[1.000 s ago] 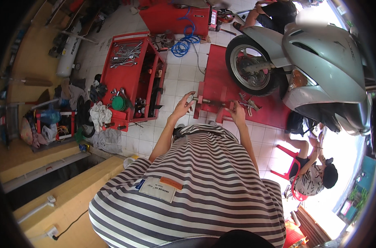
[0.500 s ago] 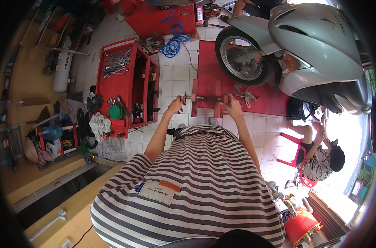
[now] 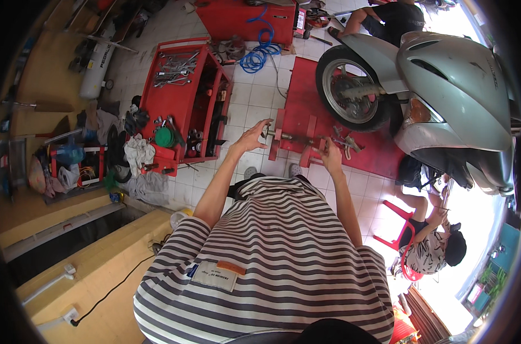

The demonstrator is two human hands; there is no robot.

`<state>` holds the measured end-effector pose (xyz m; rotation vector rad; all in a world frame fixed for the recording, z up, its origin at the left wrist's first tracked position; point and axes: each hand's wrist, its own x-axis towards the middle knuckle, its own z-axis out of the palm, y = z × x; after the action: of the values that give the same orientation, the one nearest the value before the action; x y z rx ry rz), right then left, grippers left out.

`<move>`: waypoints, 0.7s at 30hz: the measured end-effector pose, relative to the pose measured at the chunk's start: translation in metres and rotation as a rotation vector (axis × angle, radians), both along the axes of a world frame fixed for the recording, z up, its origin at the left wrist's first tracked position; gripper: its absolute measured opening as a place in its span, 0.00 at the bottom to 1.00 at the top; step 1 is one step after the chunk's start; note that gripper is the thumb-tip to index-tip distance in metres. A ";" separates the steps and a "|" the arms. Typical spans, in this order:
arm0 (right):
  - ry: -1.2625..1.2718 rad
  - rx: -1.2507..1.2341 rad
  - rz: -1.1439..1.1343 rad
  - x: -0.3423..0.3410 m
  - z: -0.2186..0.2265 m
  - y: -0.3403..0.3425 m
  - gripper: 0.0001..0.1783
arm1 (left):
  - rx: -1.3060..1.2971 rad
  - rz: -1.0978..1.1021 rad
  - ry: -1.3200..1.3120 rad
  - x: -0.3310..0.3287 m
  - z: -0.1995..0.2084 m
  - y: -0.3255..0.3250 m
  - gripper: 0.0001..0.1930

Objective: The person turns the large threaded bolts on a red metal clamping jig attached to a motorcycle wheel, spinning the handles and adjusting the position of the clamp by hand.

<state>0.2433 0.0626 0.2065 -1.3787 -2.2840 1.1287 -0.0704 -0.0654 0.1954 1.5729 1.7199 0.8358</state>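
A metal rod (image 3: pixel 295 139) lies across two upright red brackets, the left bracket (image 3: pixel 276 137) and the right bracket (image 3: pixel 310 136), at the near end of a red platform (image 3: pixel 298 80). At the rod's left end, my left hand (image 3: pixel 252 139) is open, thumb and fingers spread around a round metal end piece (image 3: pixel 269 133). By the right bracket, my right hand (image 3: pixel 331 157) has its fingers bent together near the rod's right end. What they hold is too small to make out. Some metal tools (image 3: pixel 349 142) lie on the platform beyond it.
A silver scooter (image 3: pixel 444 92) stands on the platform at right. To my left is a red tool cart (image 3: pixel 157 97) with wrenches and a green round container (image 3: pixel 164 136). A blue hose (image 3: pixel 260 57) coils on the floor. One person (image 3: pixel 435 249) sits at right; another (image 3: pixel 395 23) is behind the scooter.
My left hand's fingers have spread apart from around the rod's left end. My right hand stays near the right bracket, fingers now more drawn together. The whole view has shifted a little.
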 end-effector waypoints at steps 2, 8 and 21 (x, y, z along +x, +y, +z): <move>0.007 0.000 -0.001 -0.001 -0.001 0.000 0.28 | -0.053 0.035 0.014 0.005 0.005 -0.004 0.33; 0.030 0.001 0.021 0.002 -0.011 0.001 0.29 | -0.509 0.101 -0.089 0.002 0.023 -0.001 0.31; 0.216 0.185 0.036 -0.008 -0.015 0.002 0.30 | -0.301 0.071 0.120 -0.007 -0.014 -0.014 0.28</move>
<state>0.2354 0.0645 0.1915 -1.0950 -2.2025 0.9952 -0.0771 -0.0797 0.1817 1.3887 1.8959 0.4948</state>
